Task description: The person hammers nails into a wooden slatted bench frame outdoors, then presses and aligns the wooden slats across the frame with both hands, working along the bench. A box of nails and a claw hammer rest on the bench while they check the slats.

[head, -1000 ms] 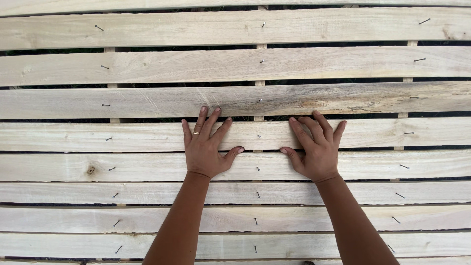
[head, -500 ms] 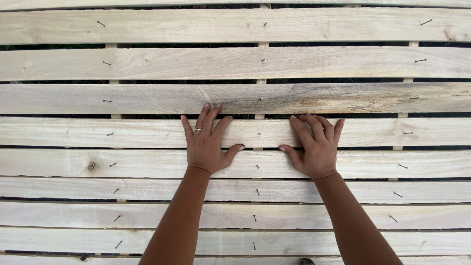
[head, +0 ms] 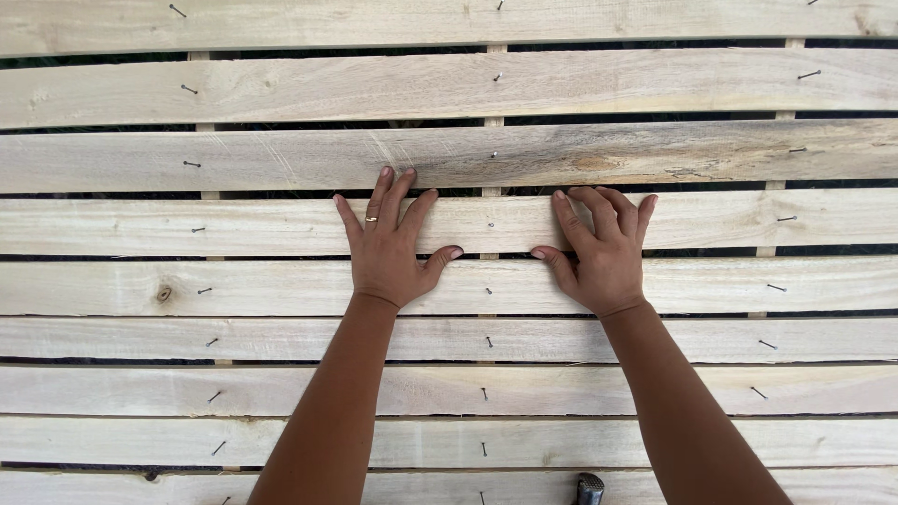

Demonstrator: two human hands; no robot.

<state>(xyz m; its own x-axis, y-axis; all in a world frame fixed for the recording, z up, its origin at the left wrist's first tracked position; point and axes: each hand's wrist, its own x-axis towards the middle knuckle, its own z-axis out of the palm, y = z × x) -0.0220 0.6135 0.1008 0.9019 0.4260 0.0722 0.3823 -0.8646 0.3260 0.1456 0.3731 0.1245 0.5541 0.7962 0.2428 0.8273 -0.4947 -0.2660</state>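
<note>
Fingers of the left hand (head: 391, 251) lie spread and flat, gripping nothing; fingers of the right hand (head: 603, 252) lie flat and closer together, likewise empty. Both palms press the same pale slat (head: 234, 227), whose long axis runs left to right. Fingertips reach its far edge, at the gap before the grey-streaked slat (head: 580, 154). Thumbs touch the nearer slat (head: 281, 285). Neither hand lies nearer. Half-driven nails (head: 487, 291) stand between the hands.
</note>
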